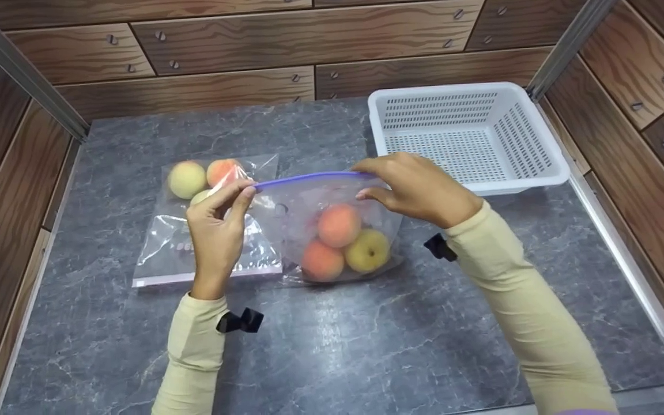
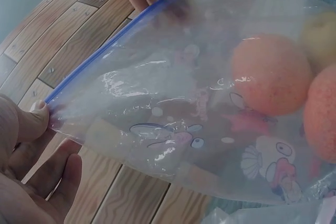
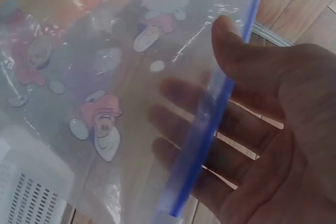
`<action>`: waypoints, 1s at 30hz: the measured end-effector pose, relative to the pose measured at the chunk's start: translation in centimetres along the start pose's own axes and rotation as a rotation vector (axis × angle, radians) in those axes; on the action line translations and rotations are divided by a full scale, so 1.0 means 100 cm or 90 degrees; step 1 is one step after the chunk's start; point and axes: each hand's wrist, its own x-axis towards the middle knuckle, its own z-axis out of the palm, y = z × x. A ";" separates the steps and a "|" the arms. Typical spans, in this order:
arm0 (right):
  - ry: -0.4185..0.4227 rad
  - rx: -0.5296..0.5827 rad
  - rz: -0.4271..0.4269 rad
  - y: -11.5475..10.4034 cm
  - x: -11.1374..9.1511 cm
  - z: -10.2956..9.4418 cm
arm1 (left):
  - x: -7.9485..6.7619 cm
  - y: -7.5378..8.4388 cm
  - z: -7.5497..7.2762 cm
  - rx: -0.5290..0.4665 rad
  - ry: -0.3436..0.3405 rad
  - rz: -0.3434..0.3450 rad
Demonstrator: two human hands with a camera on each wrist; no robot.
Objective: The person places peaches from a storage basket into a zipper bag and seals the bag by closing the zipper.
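A clear zip bag point(image 1: 294, 236) with a blue-purple zip strip is held up by its top edge between both hands. Two orange-red peaches point(image 1: 339, 225) and a yellow-green round fruit point(image 1: 368, 251) lie at its bottom. My left hand point(image 1: 217, 230) pinches one end of the strip between thumb and fingers. Towards the other end, my right hand point(image 1: 418, 187) straddles the strip. In the right wrist view its thumb point(image 3: 231, 40) lies on the near side, while the fingers show through the plastic behind. Cartoon prints point(image 2: 173, 135) mark the bag.
A second clear bag point(image 1: 162, 239) lies flat on the grey marbled table point(image 1: 320, 346) at the left, with several peaches point(image 1: 187, 180) in it and its zip edge facing me. A white perforated basket point(image 1: 375, 115) stands at the back right. Wood-patterned panels point(image 1: 234, 46) enclose the table.
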 end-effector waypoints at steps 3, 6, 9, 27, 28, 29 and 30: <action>-0.004 0.012 -0.005 0.003 0.009 0.006 | -0.001 0.001 0.001 0.002 -0.001 -0.003; 0.026 0.020 -0.019 0.006 0.014 0.010 | -0.006 0.003 0.004 0.018 0.019 -0.021; 0.064 0.031 -0.029 0.007 0.015 0.012 | -0.018 0.005 0.008 0.069 0.060 -0.035; 0.122 0.019 -0.056 -0.028 0.008 -0.029 | -0.153 0.002 0.071 -0.134 -0.328 -0.441; 0.127 0.017 -0.054 -0.029 0.009 -0.030 | -0.150 0.002 0.075 -0.180 -0.316 -0.496; 0.130 0.014 -0.053 -0.030 0.010 -0.032 | -0.146 0.003 0.079 -0.228 -0.296 -0.543; 0.134 0.013 -0.052 -0.031 0.010 -0.034 | -0.140 0.004 0.082 -0.277 -0.274 -0.584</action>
